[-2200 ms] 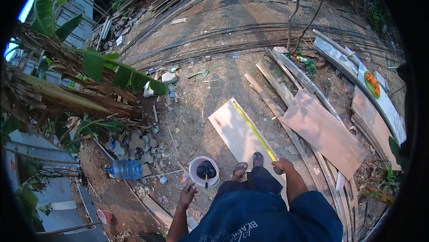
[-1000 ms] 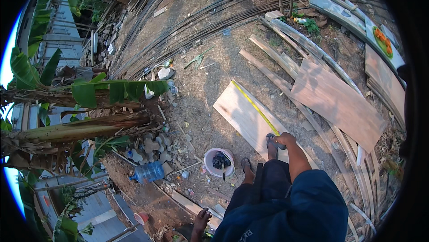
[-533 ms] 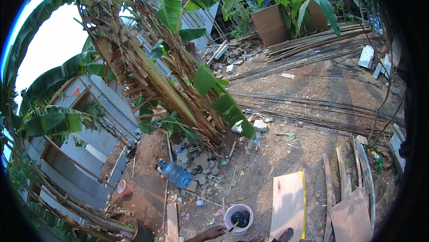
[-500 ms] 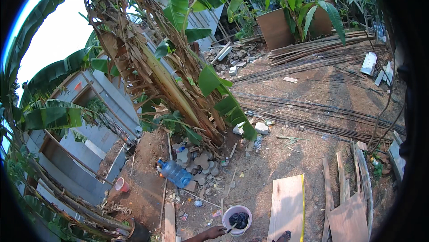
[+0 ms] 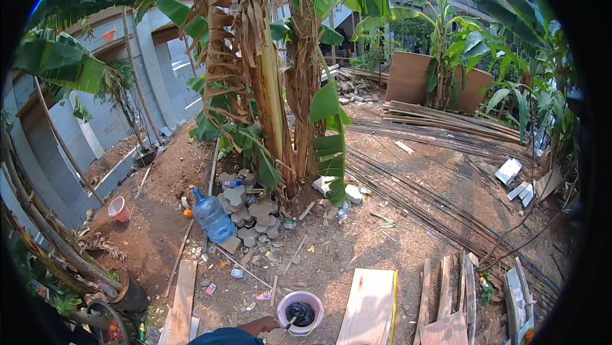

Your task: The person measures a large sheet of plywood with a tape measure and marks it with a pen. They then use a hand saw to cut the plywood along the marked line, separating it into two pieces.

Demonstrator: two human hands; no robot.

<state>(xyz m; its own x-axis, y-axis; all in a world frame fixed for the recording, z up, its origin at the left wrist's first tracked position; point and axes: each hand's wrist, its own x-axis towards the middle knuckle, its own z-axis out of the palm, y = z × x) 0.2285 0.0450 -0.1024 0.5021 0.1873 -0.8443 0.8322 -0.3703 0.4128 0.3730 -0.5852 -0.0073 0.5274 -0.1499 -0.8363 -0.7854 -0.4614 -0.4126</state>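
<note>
My left hand (image 5: 271, 324), at the end of a dark blue-green sleeve (image 5: 226, 337), reaches in from the lower edge. Its fingers are closed around a thin, stick-like handle (image 5: 292, 322) at the near-left rim of a pale pink bucket (image 5: 281, 310). What the handle belongs to is too small to make out. A dark, shiny, crumpled mass (image 5: 299, 312), like black plastic, lies inside the bucket. My right hand is out of view.
Wooden boards (image 5: 366, 303) lie right of the bucket, one edged by a yellow strip (image 5: 394, 307). A blue water jug (image 5: 213, 219) leans by stacked paving blocks (image 5: 258, 214) below banana trunks (image 5: 271, 90). Long rods (image 5: 414, 185) cross the ground. A small pink bucket (image 5: 118, 210) stands left.
The view has levelled and turned to the right, so the bucket and my left hand appear farther left. More of my sleeve shows; the foot on the board has left the view.
</note>
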